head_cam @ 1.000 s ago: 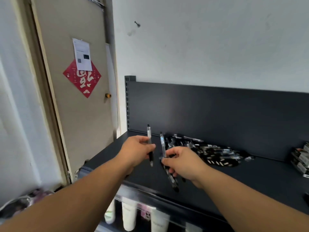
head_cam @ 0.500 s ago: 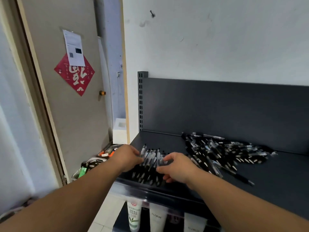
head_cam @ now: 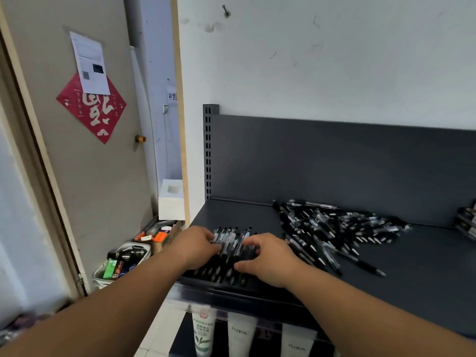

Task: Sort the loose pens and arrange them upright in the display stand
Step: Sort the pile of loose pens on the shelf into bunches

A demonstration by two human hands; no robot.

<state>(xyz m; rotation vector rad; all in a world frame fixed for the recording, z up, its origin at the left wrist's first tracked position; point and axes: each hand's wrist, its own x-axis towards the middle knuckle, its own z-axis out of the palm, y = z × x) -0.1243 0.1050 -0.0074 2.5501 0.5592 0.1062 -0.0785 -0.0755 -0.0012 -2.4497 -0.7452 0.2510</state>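
Head view: left hand (head_cam: 195,246) and right hand (head_cam: 269,258) clutch the pen row (head_cam: 230,240), likely tidying it. Next, maybe grab loose pens (head_cam: 334,228) right of the fingers.

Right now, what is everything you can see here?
shelf: one, dark grey, against the wall
display stand: one, black, shelf's front left
upright pens: several, black and clear, in the display stand
loose pens: many, black, piled right of the display stand
tubes: three, white, below the shelf
door: one, beige, left
paper sheet: one, white, on the door
decoration: one, red, on the door
foam block: one, white, beside the shelf
basket: one, white, low beside the door
left hand: one, on the upright pens
right hand: one, on the upright pens
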